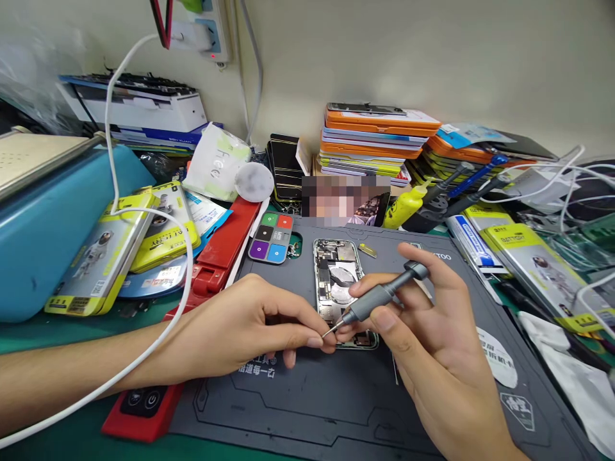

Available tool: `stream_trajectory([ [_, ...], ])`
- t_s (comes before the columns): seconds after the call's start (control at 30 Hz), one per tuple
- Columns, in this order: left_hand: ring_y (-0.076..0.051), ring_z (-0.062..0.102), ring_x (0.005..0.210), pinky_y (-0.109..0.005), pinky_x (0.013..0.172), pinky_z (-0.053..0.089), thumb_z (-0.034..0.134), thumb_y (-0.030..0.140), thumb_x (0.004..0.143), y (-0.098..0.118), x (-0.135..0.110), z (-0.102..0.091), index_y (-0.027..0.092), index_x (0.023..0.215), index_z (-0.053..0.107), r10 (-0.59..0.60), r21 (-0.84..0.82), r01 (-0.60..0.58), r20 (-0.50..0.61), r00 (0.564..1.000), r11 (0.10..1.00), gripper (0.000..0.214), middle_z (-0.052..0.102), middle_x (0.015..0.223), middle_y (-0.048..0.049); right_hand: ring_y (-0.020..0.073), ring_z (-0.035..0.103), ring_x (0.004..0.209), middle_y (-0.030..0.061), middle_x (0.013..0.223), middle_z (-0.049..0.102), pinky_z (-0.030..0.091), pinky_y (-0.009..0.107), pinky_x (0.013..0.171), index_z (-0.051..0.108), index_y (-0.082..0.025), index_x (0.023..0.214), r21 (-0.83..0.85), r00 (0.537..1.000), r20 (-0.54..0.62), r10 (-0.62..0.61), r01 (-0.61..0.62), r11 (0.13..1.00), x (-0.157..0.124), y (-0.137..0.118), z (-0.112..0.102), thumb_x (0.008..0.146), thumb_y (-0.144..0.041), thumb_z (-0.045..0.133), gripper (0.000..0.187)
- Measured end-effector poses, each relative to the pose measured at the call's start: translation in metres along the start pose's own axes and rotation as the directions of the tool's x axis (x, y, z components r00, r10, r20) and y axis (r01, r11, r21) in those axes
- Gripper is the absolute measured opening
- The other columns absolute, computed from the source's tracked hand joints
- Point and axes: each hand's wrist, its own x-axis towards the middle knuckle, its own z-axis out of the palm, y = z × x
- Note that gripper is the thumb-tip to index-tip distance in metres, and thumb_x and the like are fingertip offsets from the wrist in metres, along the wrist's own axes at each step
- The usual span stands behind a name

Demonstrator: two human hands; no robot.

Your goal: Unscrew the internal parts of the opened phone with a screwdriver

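Observation:
An opened phone (339, 275) lies on a dark grey work mat (336, 397), its inner parts showing. My right hand (423, 346) grips a grey precision screwdriver (379, 296), tip pointing down-left at the phone's lower edge. My left hand (245, 326) rests on the mat beside the phone, thumb and forefinger pinched at the screwdriver's tip. Whatever is between those fingertips is too small to make out. My hands hide the phone's lower end.
A red tool (211, 269) lies left of the mat, with a coloured screw tray (271, 238) near it. A white cable (158, 339) crosses my left forearm. Stacked boxes (369, 141), battery packs (528, 256), a yellow bottle (406, 203) and a blue machine (48, 218) crowd the bench.

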Motion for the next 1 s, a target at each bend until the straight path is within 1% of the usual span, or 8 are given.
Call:
stream_trajectory([
  [0.13,-0.007,0.074,0.067,-0.011,0.064,0.056,0.071,0.026,0.105,0.000,0.000,0.001,0.021,0.112,0.089,0.016,0.006,-0.016,0.001,1.000,1.000,0.020,0.087,0.098,-0.0002,0.0152,0.082,0.082,0.0014,0.109,0.077,0.072,0.026,0.076,0.053,-0.045,0.147,0.079,1.000,0.017,0.015,-0.017,0.997,0.001,-0.001,0.002,0.109,-0.028,0.066,0.044],
  [0.4,-0.009,0.077,0.070,-0.014,0.068,0.058,0.073,0.031,0.106,-0.004,0.000,0.000,0.024,0.114,0.089,0.021,0.010,-0.021,0.036,0.999,1.000,0.020,0.088,0.100,0.0003,0.0146,0.083,0.081,0.0015,0.111,0.077,0.073,0.026,0.077,0.053,-0.043,0.149,0.152,0.997,0.069,0.026,-0.036,0.988,0.002,0.003,-0.001,0.109,-0.027,0.065,0.044],
  [0.53,-0.010,0.076,0.072,-0.015,0.068,0.057,0.071,0.029,0.105,-0.003,0.000,0.000,0.025,0.113,0.089,-0.042,0.021,0.042,0.004,0.999,0.999,0.020,0.087,0.099,0.0014,0.0153,0.082,0.078,0.0020,0.109,0.077,0.073,0.027,0.074,0.054,-0.039,0.149,0.150,0.998,0.057,0.007,-0.016,0.989,0.005,0.004,-0.005,0.109,-0.026,0.064,0.044],
  [0.63,-0.010,0.073,0.074,-0.015,0.063,0.054,0.068,0.032,0.106,-0.002,0.003,0.001,0.024,0.108,0.088,-0.099,0.016,0.100,-0.042,0.994,0.995,0.022,0.087,0.101,0.0016,0.0151,0.081,0.079,0.0029,0.110,0.078,0.074,0.026,0.075,0.053,-0.037,0.152,0.072,0.997,-0.004,-0.078,0.078,0.994,0.007,0.002,-0.008,0.108,-0.021,0.063,0.047],
  [0.77,-0.010,0.069,0.073,-0.017,0.063,0.054,0.064,0.040,0.109,0.000,0.004,0.000,0.020,0.104,0.084,-0.092,-0.050,0.088,-0.084,0.992,0.995,0.028,0.086,0.102,-0.0007,0.0143,0.077,0.085,0.0045,0.114,0.076,0.072,0.025,0.078,0.052,-0.036,0.157,-0.179,0.963,-0.019,-0.268,0.260,0.949,0.005,0.001,-0.009,0.107,-0.014,0.062,0.055],
  [0.83,-0.010,0.067,0.073,-0.017,0.066,0.055,0.062,0.041,0.111,0.001,0.004,0.000,0.019,0.104,0.081,-0.069,-0.070,0.061,-0.114,0.991,0.996,0.030,0.086,0.100,-0.0008,0.0166,0.077,0.094,0.0053,0.113,0.075,0.071,0.026,0.080,0.052,-0.035,0.160,-0.297,0.933,0.037,-0.357,0.351,0.888,0.002,0.002,-0.009,0.103,-0.007,0.063,0.064],
  [0.9,-0.009,0.065,0.071,-0.018,0.066,0.055,0.059,0.040,0.113,0.002,0.003,-0.001,0.018,0.103,0.078,-0.054,-0.073,0.045,-0.124,0.991,0.996,0.030,0.084,0.097,0.0000,0.0190,0.078,0.100,0.0057,0.113,0.075,0.072,0.030,0.084,0.052,-0.034,0.162,-0.354,0.891,0.116,-0.440,0.450,0.820,-0.002,0.005,-0.011,0.097,0.000,0.066,0.075],
  [1.0,-0.009,0.062,0.068,-0.018,0.065,0.052,0.057,0.041,0.114,0.002,0.002,-0.001,0.019,0.099,0.073,-0.048,-0.087,0.038,-0.117,0.992,0.995,0.032,0.081,0.089,0.0021,0.0208,0.080,0.099,0.0064,0.121,0.076,0.070,0.041,0.102,0.050,-0.032,0.166,-0.388,0.839,0.206,-0.503,0.542,0.745,-0.008,0.011,-0.015,0.089,0.006,0.069,0.087],
])
